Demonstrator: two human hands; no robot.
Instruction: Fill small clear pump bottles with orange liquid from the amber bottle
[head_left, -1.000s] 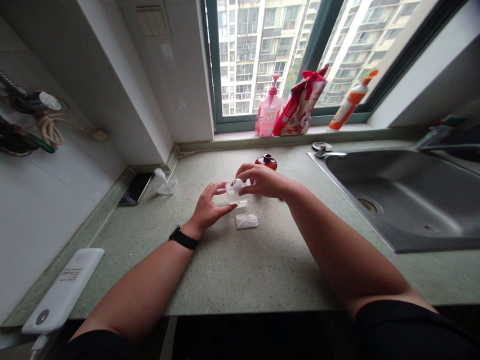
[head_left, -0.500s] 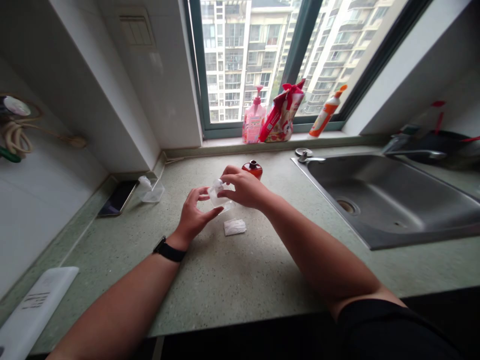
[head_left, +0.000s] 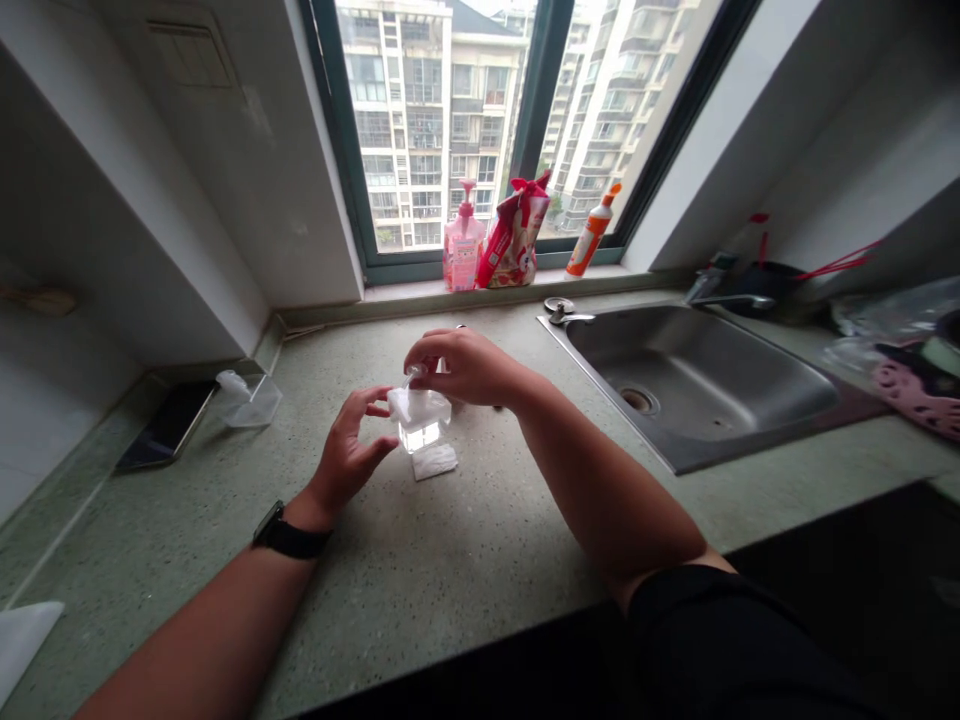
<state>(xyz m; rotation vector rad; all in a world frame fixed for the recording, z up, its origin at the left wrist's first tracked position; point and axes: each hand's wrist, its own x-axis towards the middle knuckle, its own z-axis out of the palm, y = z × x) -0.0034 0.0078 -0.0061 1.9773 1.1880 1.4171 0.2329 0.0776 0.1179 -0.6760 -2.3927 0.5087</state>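
My right hand [head_left: 469, 368] pinches the clear nozzle at the top of a small transparent bottle [head_left: 418, 415], which stands on the green speckled counter [head_left: 450, 570]. My left hand [head_left: 349, 450], with a black watch at the wrist, curves round the bottle's left side, thumb and fingers spread; contact with the bottle is slight or absent. A folded white tissue [head_left: 434, 461] lies just in front of the bottle. The red-brown bottle behind my right hand is almost wholly hidden.
A second clear container [head_left: 251, 402] and a phone [head_left: 169, 425] lie at the left. On the sill stand a pink pump bottle [head_left: 463, 248], a red bag [head_left: 515, 235] and an orange bottle [head_left: 591, 235]. To the right is a steel sink [head_left: 712, 375].
The view has turned to the right. The clear bottle now looks upright, and my left hand's fingers are farther from it. My right hand now covers most of the red-brown bottle.
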